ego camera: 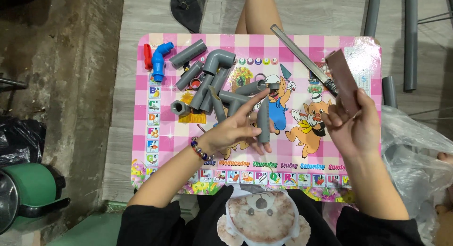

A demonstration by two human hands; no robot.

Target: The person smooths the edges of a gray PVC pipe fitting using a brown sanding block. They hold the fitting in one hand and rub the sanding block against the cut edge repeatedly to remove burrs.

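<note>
Pipe piece (pixel 263 117), short, grey and straight, stands roughly upright in your left hand (pixel 234 130), pinched between the thumb and the fingers over the middle of the small pink table (pixel 358 50). Your forefinger points up and away toward the pile of grey pipe fittings (pixel 214 83) that lies just beyond the hand, with elbows and short tubes heaped across each other. Your right hand (pixel 356 128) is closed around the lower end of a brown strip of sandpaper (pixel 343 78), which sticks up tilted from your fingers, well apart from the pipe piece. A long metal file (pixel 302 57) lies slanted on the table behind the strip. At the far left corner of the table sits a blue valve (pixel 159 61) with a red handle, just beside the pile. A clear plastic bag (pixel 415 151) lies to your right.
</note>
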